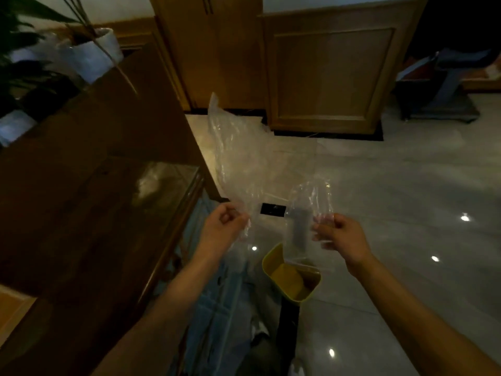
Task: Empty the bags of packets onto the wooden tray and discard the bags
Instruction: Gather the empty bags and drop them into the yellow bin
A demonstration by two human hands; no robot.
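Note:
My left hand (pixel 226 225) pinches a large clear plastic bag (pixel 233 147) that rises crumpled above it, over the floor. My right hand (pixel 332 232) grips a smaller clear plastic bag (pixel 306 210) that hangs down in front of it. Both bags look empty. Directly below the small bag stands a yellow-green bin (pixel 291 278) on the floor, open at the top. No wooden tray or packets show in the head view.
A dark wooden table (pixel 89 169) fills the left side, with white plant pots (pixel 92 54) at its far end. Wooden cabinets (pixel 325 74) stand ahead. Glossy tiled floor (pixel 406 185) spreads to the right. My blue-jeaned legs (pixel 214 308) are below.

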